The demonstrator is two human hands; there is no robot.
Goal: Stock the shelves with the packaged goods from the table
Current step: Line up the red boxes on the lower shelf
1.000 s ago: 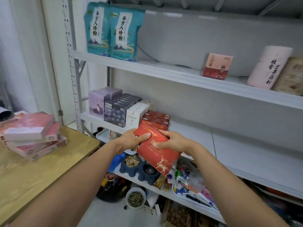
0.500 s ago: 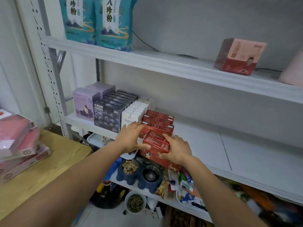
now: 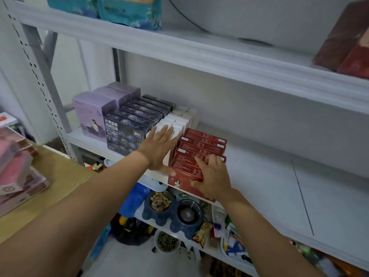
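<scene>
Over on the light wooden table (image 3: 60, 176), flat pink boxes (image 3: 16, 172) wait, so plenty's left. Right hand (image 3: 213, 178) grips the flat red cardboard box (image 3: 183, 164) at the white metal shelf's (image 3: 259, 172) front edge; left hand (image 3: 157, 150) lies flat, holding nothing, against white cartons (image 3: 175, 124).

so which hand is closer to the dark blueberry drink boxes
Left. The left hand rests flat on the white boxes, right beside the blueberry drink boxes; the right hand grips the front red box, beyond the white row.

Left of centre, you can read "NFC" on the front dark box (image 3: 125, 134), beneath Chinese characters resembling 蓝莓风味饮品; print on the red boxes (image 3: 201, 144) stays illegible.
</scene>
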